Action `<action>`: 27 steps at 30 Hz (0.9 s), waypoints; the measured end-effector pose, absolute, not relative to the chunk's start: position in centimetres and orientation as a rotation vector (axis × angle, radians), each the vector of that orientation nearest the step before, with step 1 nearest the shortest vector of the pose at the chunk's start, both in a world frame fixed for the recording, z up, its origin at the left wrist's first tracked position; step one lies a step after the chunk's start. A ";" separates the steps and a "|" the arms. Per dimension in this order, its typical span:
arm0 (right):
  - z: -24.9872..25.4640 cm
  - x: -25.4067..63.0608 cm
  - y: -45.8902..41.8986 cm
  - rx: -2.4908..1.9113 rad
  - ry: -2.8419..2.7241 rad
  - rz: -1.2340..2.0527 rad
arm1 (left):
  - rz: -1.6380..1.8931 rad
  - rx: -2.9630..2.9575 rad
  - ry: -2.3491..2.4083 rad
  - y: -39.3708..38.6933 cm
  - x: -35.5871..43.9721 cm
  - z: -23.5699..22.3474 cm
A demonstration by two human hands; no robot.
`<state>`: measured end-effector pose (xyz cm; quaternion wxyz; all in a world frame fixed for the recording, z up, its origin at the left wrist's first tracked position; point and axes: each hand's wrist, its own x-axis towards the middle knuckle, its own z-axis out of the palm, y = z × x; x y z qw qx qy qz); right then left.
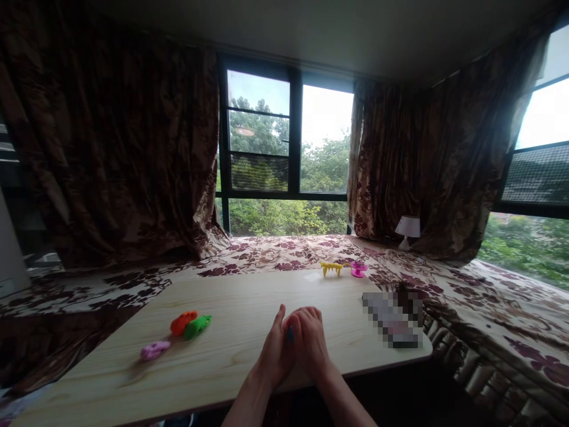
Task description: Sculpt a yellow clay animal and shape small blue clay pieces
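Above the near edge of the wooden table (235, 367), the left hand (274, 351) and right hand (313, 339) close together around a small blue piece (290, 333). It is probably light and soft, best held gently from both sides. The hands hide most of it; a pixelated patch (393, 323) at right is unreadable.
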<state>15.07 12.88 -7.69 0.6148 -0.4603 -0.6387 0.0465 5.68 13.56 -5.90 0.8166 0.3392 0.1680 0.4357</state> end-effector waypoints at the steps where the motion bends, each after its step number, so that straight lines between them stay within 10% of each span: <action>1: -7.6 15.1 13.0 -1.061 -1.463 0.104 | 0.937 0.731 0.363 13.5 5.8 -5.9; 27: -8.0 15.6 13.5 -1.083 -1.254 0.197 | 0.934 0.684 0.371 12.9 5.4 -5.7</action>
